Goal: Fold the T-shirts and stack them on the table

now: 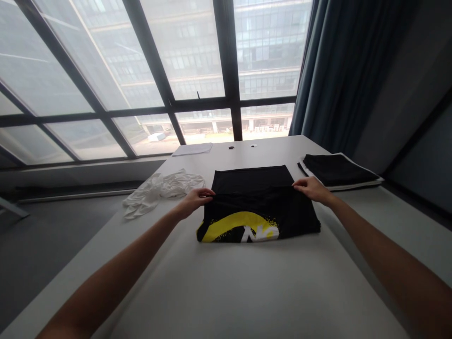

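Observation:
A black T-shirt (254, 202) with a yellow and white print lies partly folded on the white table (226, 287). Its near part, bearing the print, is doubled over toward the far part, which lies flat. My left hand (197, 199) pinches the left end of the folded edge. At the right end of that same edge, my right hand (311, 189) grips the cloth between thumb and fingers. Both arms reach in from the bottom corners.
Crumpled white cloth (169, 186) lies left of the shirt. A stack of folded black and white garments (337, 170) sits at the right. Papers (192, 149) rest at the far left edge. Beyond stand windows (197, 52) and a dark blue curtain (339, 70).

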{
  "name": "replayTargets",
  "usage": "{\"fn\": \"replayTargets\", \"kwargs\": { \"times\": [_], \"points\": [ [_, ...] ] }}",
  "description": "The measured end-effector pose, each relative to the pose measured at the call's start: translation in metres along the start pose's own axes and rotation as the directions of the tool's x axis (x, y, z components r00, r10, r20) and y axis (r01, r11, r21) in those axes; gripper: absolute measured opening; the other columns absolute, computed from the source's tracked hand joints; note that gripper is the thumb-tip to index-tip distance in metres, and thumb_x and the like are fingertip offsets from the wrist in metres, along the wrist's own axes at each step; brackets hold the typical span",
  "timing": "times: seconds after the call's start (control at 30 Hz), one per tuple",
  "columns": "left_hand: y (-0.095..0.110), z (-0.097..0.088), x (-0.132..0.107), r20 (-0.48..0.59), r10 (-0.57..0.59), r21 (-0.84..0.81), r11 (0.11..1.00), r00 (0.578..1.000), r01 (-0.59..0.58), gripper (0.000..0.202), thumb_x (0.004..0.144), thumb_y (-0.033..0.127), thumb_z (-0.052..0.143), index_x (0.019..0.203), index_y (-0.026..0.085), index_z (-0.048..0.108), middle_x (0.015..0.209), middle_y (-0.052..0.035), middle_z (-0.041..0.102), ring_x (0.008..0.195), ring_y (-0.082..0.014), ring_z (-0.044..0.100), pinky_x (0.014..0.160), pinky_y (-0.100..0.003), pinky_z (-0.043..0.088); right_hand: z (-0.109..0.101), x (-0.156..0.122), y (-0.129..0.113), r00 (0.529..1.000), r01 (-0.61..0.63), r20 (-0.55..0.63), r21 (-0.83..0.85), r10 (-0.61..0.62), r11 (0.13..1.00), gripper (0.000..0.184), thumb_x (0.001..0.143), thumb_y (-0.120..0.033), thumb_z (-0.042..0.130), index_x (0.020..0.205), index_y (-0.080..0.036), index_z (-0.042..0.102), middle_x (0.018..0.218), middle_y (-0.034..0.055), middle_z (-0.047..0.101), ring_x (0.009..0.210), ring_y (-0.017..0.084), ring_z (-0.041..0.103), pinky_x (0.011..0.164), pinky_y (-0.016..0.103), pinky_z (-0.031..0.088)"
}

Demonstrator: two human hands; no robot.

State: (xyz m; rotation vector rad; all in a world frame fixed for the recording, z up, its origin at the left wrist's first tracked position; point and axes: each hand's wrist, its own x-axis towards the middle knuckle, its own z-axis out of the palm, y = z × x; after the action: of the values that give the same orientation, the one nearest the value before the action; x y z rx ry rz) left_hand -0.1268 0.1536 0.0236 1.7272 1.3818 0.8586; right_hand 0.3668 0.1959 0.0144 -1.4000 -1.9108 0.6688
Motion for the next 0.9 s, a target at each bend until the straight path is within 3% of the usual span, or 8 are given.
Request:
{"fn": "replayTargets", "kwargs": {
  "times": [0.17, 0.3, 0.4, 0.47, 0.57, 0.63, 0.73, 0.9],
  "points": [
    [-0.014, 0.012, 0.009, -0.076, 0.033, 0.082, 0.996, 0.997, -0.027, 0.040, 0.066, 0.044, 0.077, 0.095, 0.016, 0.078, 0.097, -0.0083, 0.077, 0.090, -0.0263, 0.070, 0.082, -0.036, 0.055, 0.019, 0.025, 0.010, 0.999, -0.004, 0.048, -0.020, 0.005, 1.000, 0.017, 0.074, -0.026, 0.067, 0.080, -0.015, 0.078, 0.073, 0.0053, 0.075, 0.071, 0.021, 0.068, 0.069, 0.030, 0.052],
    [-0.021, 0.016, 0.005, -0.132, 0.081, 0.094, 0.993, 0.988, -0.069, 0.041, 0.071, 0.044, 0.073, 0.101, 0.017, 0.077, 0.103, -0.0084, 0.077, 0.097, -0.0265, 0.070, 0.090, -0.038, 0.054, 0.031, 0.029, 0.017, 0.998, 0.017, 0.063, -0.008, -0.017, 1.000, 0.016, 0.075, -0.025, 0.067, 0.083, -0.016, 0.077, 0.076, 0.0043, 0.076, 0.076, 0.020, 0.069, 0.074, 0.029, 0.053],
    [-0.023, 0.019, 0.003, -0.171, 0.103, 0.109, 0.990, 0.980, -0.085, 0.041, 0.072, 0.045, 0.072, 0.101, 0.017, 0.077, 0.102, -0.0082, 0.077, 0.096, -0.0264, 0.070, 0.088, -0.036, 0.054, 0.031, 0.026, 0.017, 0.999, 0.025, 0.025, -0.036, -0.024, 0.999, 0.017, 0.077, -0.025, 0.067, 0.088, -0.016, 0.077, 0.085, 0.0062, 0.077, 0.082, 0.021, 0.070, 0.079, 0.029, 0.053],
    [-0.024, 0.022, 0.001, -0.186, 0.106, 0.121, 0.989, 0.977, -0.084, 0.041, 0.072, 0.045, 0.071, 0.101, 0.017, 0.077, 0.100, -0.0076, 0.077, 0.091, -0.0254, 0.071, 0.083, -0.034, 0.055, 0.029, 0.018, 0.015, 0.997, 0.028, -0.062, -0.122, -0.035, 0.992, 0.021, 0.077, -0.023, 0.067, 0.094, -0.016, 0.076, 0.093, 0.0086, 0.077, 0.085, 0.021, 0.070, 0.081, 0.030, 0.052],
    [-0.022, 0.026, -0.005, -0.213, 0.109, 0.147, 0.986, 0.971, -0.078, 0.043, 0.075, 0.045, 0.069, 0.107, 0.017, 0.076, 0.097, -0.0067, 0.077, 0.081, -0.0225, 0.070, 0.073, -0.031, 0.055, 0.025, -0.008, 0.011, 0.969, -0.038, -0.246, -0.264, -0.029, 0.964, 0.023, 0.081, -0.023, 0.061, 0.099, -0.016, 0.074, 0.100, 0.0108, 0.075, 0.085, 0.021, 0.069, 0.079, 0.030, 0.050],
    [-0.019, 0.027, -0.010, -0.219, 0.107, 0.180, 0.981, 0.970, -0.068, 0.046, 0.077, 0.046, 0.067, 0.111, 0.016, 0.076, 0.092, -0.0059, 0.076, 0.075, -0.0208, 0.068, 0.067, -0.028, 0.053, 0.022, -0.034, 0.008, 0.952, -0.126, -0.304, -0.281, 0.036, 0.951, 0.021, 0.085, -0.028, 0.057, 0.095, -0.017, 0.072, 0.090, 0.0093, 0.075, 0.079, 0.021, 0.069, 0.073, 0.030, 0.049],
    [-0.015, 0.028, -0.013, -0.202, 0.097, 0.210, 0.976, 0.974, -0.054, 0.050, 0.078, 0.047, 0.066, 0.116, 0.015, 0.074, 0.082, -0.0047, 0.075, 0.069, -0.0198, 0.065, 0.061, -0.027, 0.050, 0.019, -0.081, 0.003, 0.952, -0.212, -0.271, -0.240, 0.145, 0.947, 0.025, 0.088, -0.039, 0.054, 0.091, -0.020, 0.070, 0.077, 0.0067, 0.073, 0.071, 0.022, 0.067, 0.066, 0.030, 0.046],
    [-0.013, 0.029, -0.011, -0.194, 0.057, 0.141, 0.990, 0.979, -0.029, 0.054, 0.073, 0.049, 0.071, 0.115, 0.015, 0.075, 0.083, -0.0056, 0.075, 0.072, -0.0205, 0.065, 0.062, -0.026, 0.048, 0.019, -0.132, -0.011, 0.976, -0.171, -0.156, -0.130, 0.151, 0.977, 0.039, 0.086, -0.045, 0.057, 0.115, -0.020, 0.063, 0.071, 0.0020, 0.069, 0.064, 0.021, 0.064, 0.062, 0.032, 0.047]
  ]
}}
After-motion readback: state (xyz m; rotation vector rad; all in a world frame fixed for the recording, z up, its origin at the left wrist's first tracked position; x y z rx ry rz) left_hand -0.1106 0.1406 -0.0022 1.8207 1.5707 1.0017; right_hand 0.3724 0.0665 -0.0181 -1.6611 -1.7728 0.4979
